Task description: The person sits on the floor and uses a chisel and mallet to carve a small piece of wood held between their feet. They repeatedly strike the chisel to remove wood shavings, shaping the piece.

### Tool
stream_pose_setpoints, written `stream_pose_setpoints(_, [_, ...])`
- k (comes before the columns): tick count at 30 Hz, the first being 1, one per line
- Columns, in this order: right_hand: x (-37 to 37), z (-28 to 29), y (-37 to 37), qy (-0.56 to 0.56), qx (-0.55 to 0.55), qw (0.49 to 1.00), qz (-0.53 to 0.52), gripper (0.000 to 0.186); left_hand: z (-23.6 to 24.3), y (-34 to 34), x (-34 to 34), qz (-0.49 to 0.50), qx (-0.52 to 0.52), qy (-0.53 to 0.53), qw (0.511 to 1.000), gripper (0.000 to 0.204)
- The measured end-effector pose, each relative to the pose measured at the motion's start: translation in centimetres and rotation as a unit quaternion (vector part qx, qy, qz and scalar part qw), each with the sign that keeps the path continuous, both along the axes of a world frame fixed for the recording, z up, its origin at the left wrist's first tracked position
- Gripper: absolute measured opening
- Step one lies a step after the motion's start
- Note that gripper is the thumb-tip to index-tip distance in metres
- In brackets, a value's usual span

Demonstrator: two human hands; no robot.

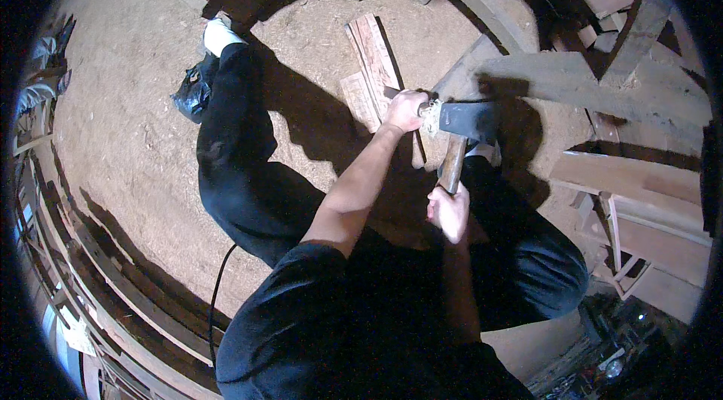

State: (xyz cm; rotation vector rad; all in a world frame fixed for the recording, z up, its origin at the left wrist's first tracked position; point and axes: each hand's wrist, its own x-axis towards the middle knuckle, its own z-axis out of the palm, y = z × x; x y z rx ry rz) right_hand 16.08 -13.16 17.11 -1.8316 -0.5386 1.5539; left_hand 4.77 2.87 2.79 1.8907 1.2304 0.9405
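My right hand is wrapped round the wooden handle of an axe-like tool, its broad dark metal head turned up toward my left hand. My left hand is closed on a short piece whose pale, frayed end sticks out beside the metal head. The rest of that piece is hidden by my fingers. Under my left hand, a wooden stick or tool handle shows against the floor. Just beyond lie reddish-brown wooden boards, one shorter than the other.
Sawdust covers the floor. Large curved timbers stand at the far right, with planks and a wooden frame below them. Long rails run along the left. A black plastic bag lies by my left foot; a black cable trails nearby.
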Motion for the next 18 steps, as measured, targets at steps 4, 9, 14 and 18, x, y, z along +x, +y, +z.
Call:
stream_pose_setpoints(4, [0.3, 1.0, 0.0, 0.039, -0.020, 0.999, -0.014, 0.015, 0.6, -0.2, 0.0, 0.006, -0.006, 0.001, 1.000, 0.016])
stream_pose_setpoints(9, [-0.2, 1.6, -0.7, 0.225, -0.021, 0.973, -0.051, 0.018, 0.7, -0.2, 0.5, 0.051, -0.040, -0.184, 0.981, 0.011])
stream_pose_setpoints(14, [-0.9, 3.8, -0.1, 0.270, -0.015, 0.959, -0.085, 0.017, 2.6, 0.0, 2.6, 0.122, -0.157, -0.497, 0.845, 0.005])
stream_pose_setpoints(18, [-0.6, 3.9, -0.1, 0.169, 0.018, 0.984, -0.056, 0.026, 5.1, 0.6, 1.0, 0.111, -0.017, -0.122, 0.986, 0.020])
